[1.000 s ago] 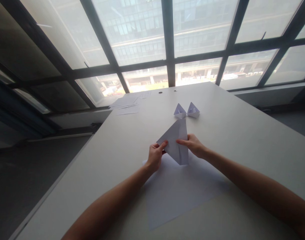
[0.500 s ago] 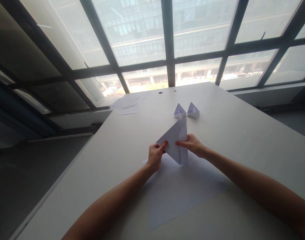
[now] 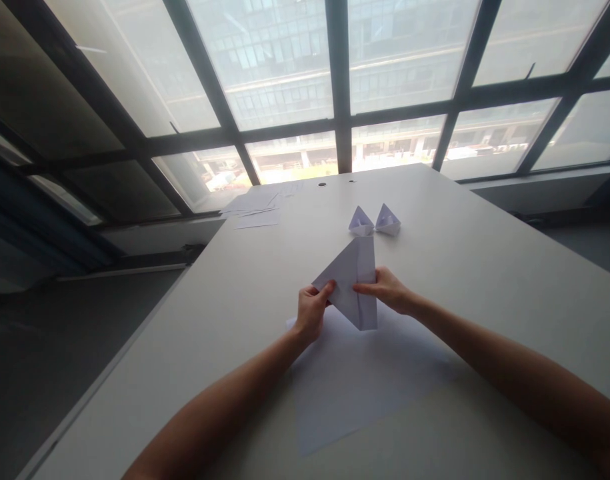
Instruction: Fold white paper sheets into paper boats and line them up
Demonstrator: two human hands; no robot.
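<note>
A folded sheet of white paper (image 3: 347, 267), shaped like a triangle with a band along its right side, is held up between both hands above the table. My left hand (image 3: 313, 308) pinches its left corner, thumb on the near face. From the right, my right hand (image 3: 385, 289) grips the band edge, its thumb lying across the near face and the other fingers hidden behind. Beneath them a flat white sheet of paper (image 3: 355, 393) lies on the table. Beyond the hands stand two folded paper boats (image 3: 361, 222) (image 3: 387, 221), side by side.
The white table (image 3: 485, 280) stretches away to large dark-framed windows (image 3: 341, 87). Several loose sheets of paper (image 3: 255, 203) lie at its far left. A round hole (image 3: 322, 185) shows near the far edge. Grey floor (image 3: 75, 340) lies to the left.
The folded paper has turned slightly, so its right-hand band now faces me more squarely and looks wider at the top. Both hands keep their grip in nearly the same place.
</note>
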